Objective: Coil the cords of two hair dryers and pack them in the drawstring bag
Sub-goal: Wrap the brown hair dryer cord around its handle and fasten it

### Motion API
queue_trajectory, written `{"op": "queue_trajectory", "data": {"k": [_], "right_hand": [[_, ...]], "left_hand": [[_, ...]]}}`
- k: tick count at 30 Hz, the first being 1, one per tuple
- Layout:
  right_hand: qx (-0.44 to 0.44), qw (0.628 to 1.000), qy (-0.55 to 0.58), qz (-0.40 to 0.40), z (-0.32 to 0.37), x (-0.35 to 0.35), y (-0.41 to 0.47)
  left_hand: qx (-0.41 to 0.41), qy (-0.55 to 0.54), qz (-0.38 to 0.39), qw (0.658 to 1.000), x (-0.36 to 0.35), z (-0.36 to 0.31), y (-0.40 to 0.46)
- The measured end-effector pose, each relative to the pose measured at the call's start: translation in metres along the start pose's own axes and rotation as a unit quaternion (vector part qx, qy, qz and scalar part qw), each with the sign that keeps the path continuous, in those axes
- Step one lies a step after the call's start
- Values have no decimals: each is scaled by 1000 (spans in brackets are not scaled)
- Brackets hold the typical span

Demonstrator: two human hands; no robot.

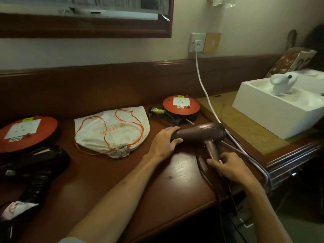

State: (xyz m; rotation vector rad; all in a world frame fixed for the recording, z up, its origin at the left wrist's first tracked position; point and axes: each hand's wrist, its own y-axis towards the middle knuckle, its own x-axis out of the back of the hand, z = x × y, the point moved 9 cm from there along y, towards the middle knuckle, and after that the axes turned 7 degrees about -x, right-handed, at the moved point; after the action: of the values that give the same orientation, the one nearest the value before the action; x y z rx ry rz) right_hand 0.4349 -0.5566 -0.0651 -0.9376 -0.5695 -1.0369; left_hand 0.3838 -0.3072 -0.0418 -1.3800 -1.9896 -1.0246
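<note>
Your two bare forearms reach in from the bottom edge across a dark wooden table point(175, 172). Your right hand point(231, 168) is curled loosely around the lower end of the handle of a brown hair dryer point(201, 134), where its dark cord point(210, 181) leaves and trails toward you over the table edge. Your left hand point(164, 141) is cupped over one end of the dryer's barrel, fingers spread around it rather than clamped. The barrel's long axis runs left to right between your hands; the handle points down toward you, so the right hand is nearer the cord you will likely coil next. Left of the dryer, just beyond your left hand, lies the white drawstring bag point(112, 130), its mouth cinched shut and facing you, orange strings looped over it. A second, black hair dryer point(43, 165) lies at the far left, well apart from both hands. A white cable point(203, 85) runs from a wall socket down past the brown dryer.
</note>
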Motion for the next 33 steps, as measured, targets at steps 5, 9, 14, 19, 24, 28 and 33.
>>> {"op": "queue_trajectory", "data": {"k": [5, 9, 14, 19, 24, 28, 33], "right_hand": [[57, 997, -18, 45, 13, 11, -19], [159, 987, -26, -9, 47, 49, -41], [267, 950, -133, -86, 130, 89, -77], [338, 901, -258, -79, 217, 86, -126], [378, 868, -311, -79, 268, 51, -157], [374, 895, -182, -159, 269, 71, -154], [396, 899, 15, -187, 217, 52, -152]], "left_hand": [[26, 0, 42, 999, 3, 0, -11], [-25, 71, 53, 996, 31, -27, -18], [-133, 147, 49, 979, 69, -72, -29], [-162, 255, -10, 953, 110, -69, -48], [-117, 62, -78, 988, 129, -41, -80], [4, -123, -93, 988, 119, 10, -110], [41, -288, -151, 945, 111, 30, -138]]}}
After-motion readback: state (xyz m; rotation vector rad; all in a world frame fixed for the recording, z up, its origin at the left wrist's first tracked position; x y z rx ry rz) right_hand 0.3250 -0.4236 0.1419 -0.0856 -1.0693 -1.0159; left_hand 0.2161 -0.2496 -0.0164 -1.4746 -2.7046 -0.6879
